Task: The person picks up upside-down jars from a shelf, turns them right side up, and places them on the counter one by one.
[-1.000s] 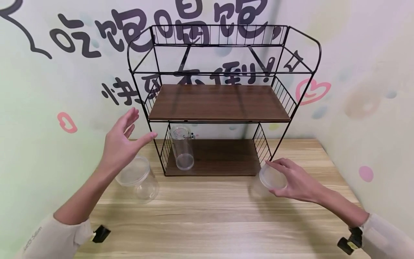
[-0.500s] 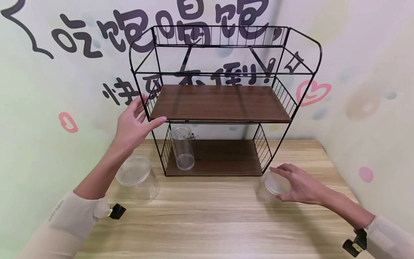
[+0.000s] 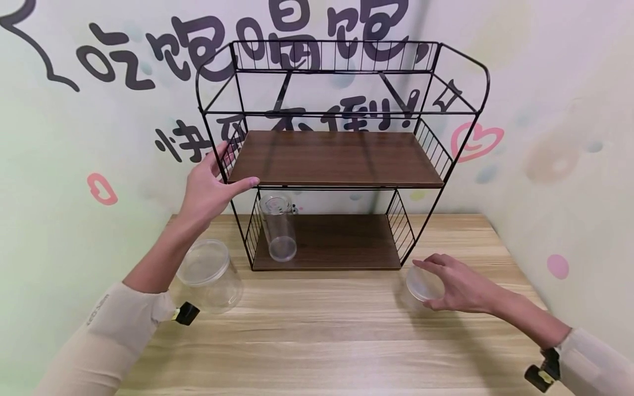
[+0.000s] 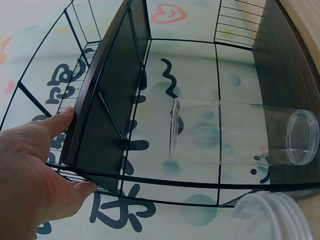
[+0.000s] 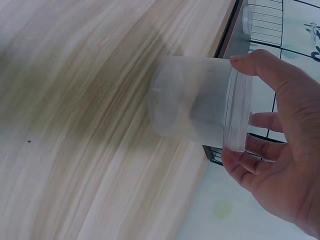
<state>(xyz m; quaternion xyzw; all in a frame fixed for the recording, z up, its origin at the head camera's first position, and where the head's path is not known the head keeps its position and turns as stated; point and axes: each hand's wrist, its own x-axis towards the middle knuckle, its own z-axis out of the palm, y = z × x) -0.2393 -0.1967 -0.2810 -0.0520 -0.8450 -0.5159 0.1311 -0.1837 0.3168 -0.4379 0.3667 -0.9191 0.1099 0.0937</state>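
Observation:
My left hand (image 3: pixel 208 186) holds the left side of a black wire rack (image 3: pixel 337 186) at its middle brown shelf (image 3: pixel 337 157). The thumb lies along the shelf's front edge, and the fingers reach behind the side post. In the left wrist view, the hand (image 4: pixel 40 175) straddles that shelf edge. My right hand (image 3: pixel 463 286) grips a small clear plastic jar (image 3: pixel 421 289) by its lidded top, beside the rack's front right foot. From the right wrist, the thumb and fingers are seen on opposite sides of the jar's pale lid (image 5: pixel 238 112).
A tall clear jar (image 3: pixel 279 231) stands at the left of the lower shelf (image 3: pixel 342 242). A wider lidded clear jar (image 3: pixel 210 275) is on the wooden table (image 3: pixel 317 330), left of the rack. Behind is a wall (image 3: pixel 545 209) with painted lettering.
My left hand has moved up and right from beside the rack onto the middle shelf's left edge. My right hand and its jar have shifted slightly right and toward me.

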